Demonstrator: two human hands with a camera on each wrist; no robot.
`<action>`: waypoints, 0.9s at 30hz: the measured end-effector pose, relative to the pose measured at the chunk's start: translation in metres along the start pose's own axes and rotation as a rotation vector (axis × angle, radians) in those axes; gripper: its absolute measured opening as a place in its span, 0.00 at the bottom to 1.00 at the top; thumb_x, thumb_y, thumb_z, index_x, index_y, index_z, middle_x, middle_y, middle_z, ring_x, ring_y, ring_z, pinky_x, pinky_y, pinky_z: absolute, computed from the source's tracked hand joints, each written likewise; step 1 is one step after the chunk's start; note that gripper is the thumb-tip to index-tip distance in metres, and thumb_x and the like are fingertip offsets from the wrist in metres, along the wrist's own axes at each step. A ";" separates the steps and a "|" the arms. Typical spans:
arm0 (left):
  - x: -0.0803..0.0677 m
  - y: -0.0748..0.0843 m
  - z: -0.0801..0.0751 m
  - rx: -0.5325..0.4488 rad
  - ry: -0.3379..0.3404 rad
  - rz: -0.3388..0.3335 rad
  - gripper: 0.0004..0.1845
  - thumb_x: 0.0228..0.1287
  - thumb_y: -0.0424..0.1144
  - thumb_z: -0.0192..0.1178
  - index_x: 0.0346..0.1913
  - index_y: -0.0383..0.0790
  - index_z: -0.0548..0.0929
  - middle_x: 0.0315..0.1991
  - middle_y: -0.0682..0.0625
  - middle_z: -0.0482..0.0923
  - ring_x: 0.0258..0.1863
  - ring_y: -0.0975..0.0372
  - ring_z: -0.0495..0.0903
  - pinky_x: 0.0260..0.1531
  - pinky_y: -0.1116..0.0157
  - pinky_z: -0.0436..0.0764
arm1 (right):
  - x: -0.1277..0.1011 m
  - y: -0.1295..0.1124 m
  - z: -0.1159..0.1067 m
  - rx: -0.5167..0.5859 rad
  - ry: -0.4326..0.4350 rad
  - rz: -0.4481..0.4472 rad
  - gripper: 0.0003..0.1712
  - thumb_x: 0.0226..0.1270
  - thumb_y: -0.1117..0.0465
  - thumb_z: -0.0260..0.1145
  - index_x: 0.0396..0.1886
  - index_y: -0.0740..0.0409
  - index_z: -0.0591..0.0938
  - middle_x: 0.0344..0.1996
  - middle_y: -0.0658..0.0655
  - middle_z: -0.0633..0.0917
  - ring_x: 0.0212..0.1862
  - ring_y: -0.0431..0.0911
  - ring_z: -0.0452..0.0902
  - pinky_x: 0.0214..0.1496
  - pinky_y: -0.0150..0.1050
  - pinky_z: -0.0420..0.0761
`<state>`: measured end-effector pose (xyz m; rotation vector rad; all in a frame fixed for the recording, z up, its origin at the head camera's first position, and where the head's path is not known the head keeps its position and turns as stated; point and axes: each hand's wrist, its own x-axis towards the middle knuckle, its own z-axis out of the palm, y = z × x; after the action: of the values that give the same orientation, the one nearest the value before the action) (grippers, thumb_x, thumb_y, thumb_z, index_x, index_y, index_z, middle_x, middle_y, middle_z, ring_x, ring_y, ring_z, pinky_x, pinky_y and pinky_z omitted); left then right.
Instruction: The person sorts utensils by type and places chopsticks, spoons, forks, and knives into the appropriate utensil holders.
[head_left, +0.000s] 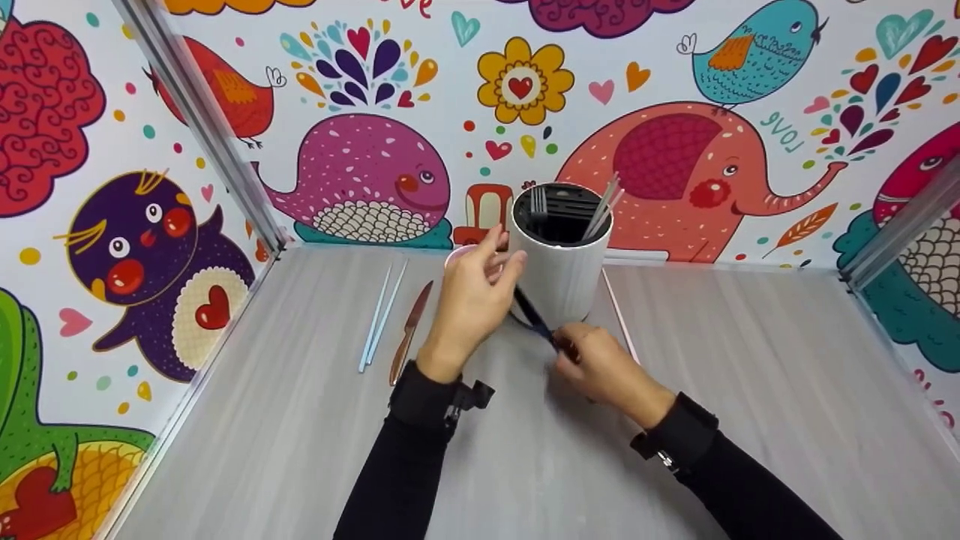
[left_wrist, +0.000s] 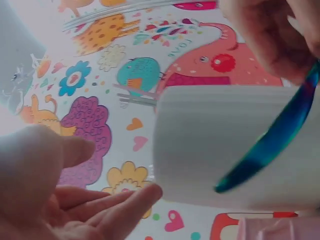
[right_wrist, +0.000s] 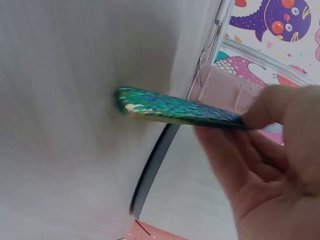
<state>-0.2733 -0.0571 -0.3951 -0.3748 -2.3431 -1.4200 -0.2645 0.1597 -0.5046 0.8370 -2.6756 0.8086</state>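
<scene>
A white cylindrical holder (head_left: 561,259) stands at the back of the table with a fork (head_left: 538,201) and pale chopsticks (head_left: 604,210) in it. My left hand (head_left: 501,253) is at its left side, fingers relaxed and spread, one fingertip by the wall. In the left wrist view its fingers (left_wrist: 107,207) curl round nothing beside the holder (left_wrist: 225,145). My right hand (head_left: 570,346) pinches a shiny blue-green utensil (head_left: 534,316), whose tip leans against the holder's front. In the right wrist view my thumb and fingers (right_wrist: 270,130) clamp the utensil (right_wrist: 175,110) against the white wall (right_wrist: 70,130).
Two light blue chopsticks (head_left: 379,315) and a brown-handled knife (head_left: 409,334) lie on the grey table (head_left: 750,375) to the left. A pink object (head_left: 456,256) sits behind my left hand; a thin pink stick (head_left: 619,319) lies right of the holder. Patterned walls enclose three sides.
</scene>
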 end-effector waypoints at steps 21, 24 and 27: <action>0.009 -0.043 -0.045 0.148 0.103 -0.209 0.37 0.61 0.24 0.45 0.75 0.44 0.65 0.66 0.49 0.77 0.61 0.56 0.80 0.62 0.56 0.78 | 0.011 -0.013 -0.012 0.344 0.247 0.140 0.04 0.64 0.66 0.64 0.37 0.55 0.80 0.33 0.51 0.86 0.32 0.37 0.86 0.37 0.33 0.87; 0.009 -0.056 -0.042 0.177 0.023 -0.319 0.44 0.57 0.24 0.49 0.79 0.47 0.54 0.72 0.49 0.70 0.67 0.53 0.74 0.61 0.52 0.78 | 0.016 -0.019 -0.016 0.353 0.274 0.138 0.03 0.65 0.65 0.65 0.37 0.54 0.81 0.34 0.50 0.87 0.33 0.37 0.86 0.38 0.34 0.87; 0.008 -0.069 -0.037 0.201 -0.058 -0.393 0.48 0.56 0.25 0.52 0.80 0.49 0.48 0.76 0.47 0.62 0.71 0.50 0.68 0.58 0.51 0.79 | 0.023 -0.025 -0.021 0.355 0.307 0.127 0.02 0.65 0.63 0.66 0.37 0.54 0.82 0.34 0.49 0.87 0.34 0.37 0.86 0.38 0.34 0.87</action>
<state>-0.3023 -0.1212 -0.4308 0.1096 -2.6821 -1.3262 -0.2672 0.1435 -0.4683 0.5569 -2.3664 1.3501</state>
